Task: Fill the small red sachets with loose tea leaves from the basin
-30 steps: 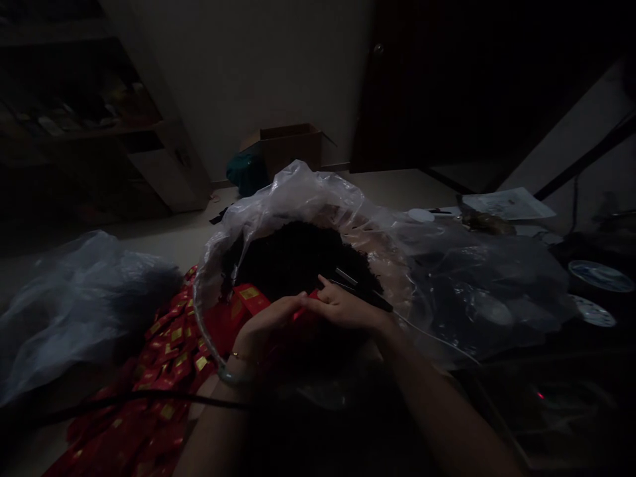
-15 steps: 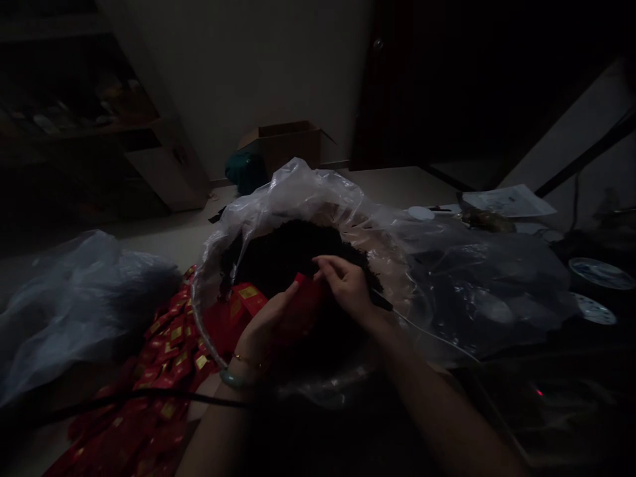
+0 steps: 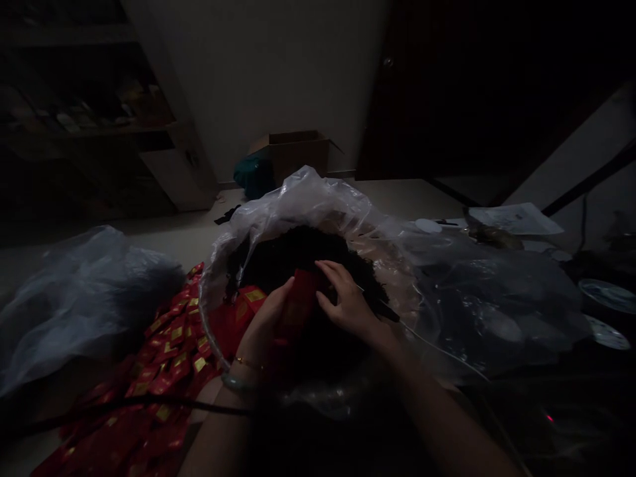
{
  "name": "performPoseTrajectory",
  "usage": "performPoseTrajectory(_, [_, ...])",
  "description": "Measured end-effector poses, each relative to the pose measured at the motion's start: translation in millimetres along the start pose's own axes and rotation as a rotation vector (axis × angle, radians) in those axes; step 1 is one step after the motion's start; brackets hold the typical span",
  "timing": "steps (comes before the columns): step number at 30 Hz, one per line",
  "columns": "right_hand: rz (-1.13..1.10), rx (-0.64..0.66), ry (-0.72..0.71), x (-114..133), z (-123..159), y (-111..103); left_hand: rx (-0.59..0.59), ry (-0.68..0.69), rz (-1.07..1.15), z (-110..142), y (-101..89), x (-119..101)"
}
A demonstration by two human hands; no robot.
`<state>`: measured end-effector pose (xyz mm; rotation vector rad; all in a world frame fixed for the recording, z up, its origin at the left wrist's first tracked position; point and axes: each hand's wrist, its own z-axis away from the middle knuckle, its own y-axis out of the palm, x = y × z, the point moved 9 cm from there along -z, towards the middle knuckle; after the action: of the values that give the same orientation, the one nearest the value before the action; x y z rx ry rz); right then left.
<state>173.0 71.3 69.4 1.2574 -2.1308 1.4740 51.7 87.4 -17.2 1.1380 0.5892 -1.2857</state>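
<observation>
No writing is legible on the small, flat red packet [image 3: 298, 305] pinched between the left hand's [image 3: 271, 311] thumb and fingers. The right hand [image 3: 348, 301], fingers apart and gently curved, hovers just beside it. Beyond both hands, a round container lined with clear, crinkled plastic film [image 3: 311, 192] holds dark, shredded loose material [image 3: 308, 248]. Left of the left hand lie many glossy red packets with gold labels [image 3: 171, 351].
</observation>
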Motion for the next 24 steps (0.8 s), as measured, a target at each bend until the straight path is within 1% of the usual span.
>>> performPoseTrajectory(2, [-0.059,-0.076,-0.097,12.0,-1.9,-10.0,0.05,0.052,0.051,2.9,8.7,-3.5])
performPoseTrajectory(3, [-0.07,-0.102,-0.113,14.9,-1.7,-13.2,0.065,0.091,0.059,5.9,11.5,-6.3])
performPoseTrajectory(4, [-0.073,-0.125,-0.114,16.1,-1.0,-15.6,0.065,0.123,0.04,9.3,12.8,-8.5])
performPoseTrajectory(6, [-0.072,-0.162,-0.097,15.6,1.1,-18.1,0.055,0.138,-0.037,14.9,13.7,-9.4])
performPoseTrajectory(8, [-0.069,-0.17,-0.075,13.0,2.4,-16.9,0.033,0.157,-0.077,17.6,12.6,-11.7])
performPoseTrajectory(10, [-0.052,-0.158,-0.053,9.4,2.6,-13.7,-0.006,0.225,-0.094,17.6,10.1,-18.4])
performPoseTrajectory(13, [0.006,-0.139,-0.045,6.3,2.3,-8.8,-0.091,0.354,-0.175,15.3,5.3,-28.9])
performPoseTrajectory(17, [0.091,-0.149,-0.106,12.6,4.4,-6.6,-0.152,0.517,-0.263,15.4,3.5,-39.0])
performPoseTrajectory(19, [0.124,-0.136,-0.19,21.9,6.7,-4.7,-0.162,0.579,-0.3,18.2,3.4,-43.3])
performPoseTrajectory(22, [0.168,-0.052,-0.306,34.7,9.5,2.2,-0.132,0.631,-0.341,23.5,5.3,-48.7])
performPoseTrajectory(23, [0.172,-0.017,-0.312,35.8,9.3,4.4,-0.109,0.64,-0.356,25.0,7.0,-49.8])
performPoseTrajectory(24, [0.167,0.017,-0.286,34.1,8.0,5.8,-0.087,0.646,-0.369,26.3,8.6,-50.3])
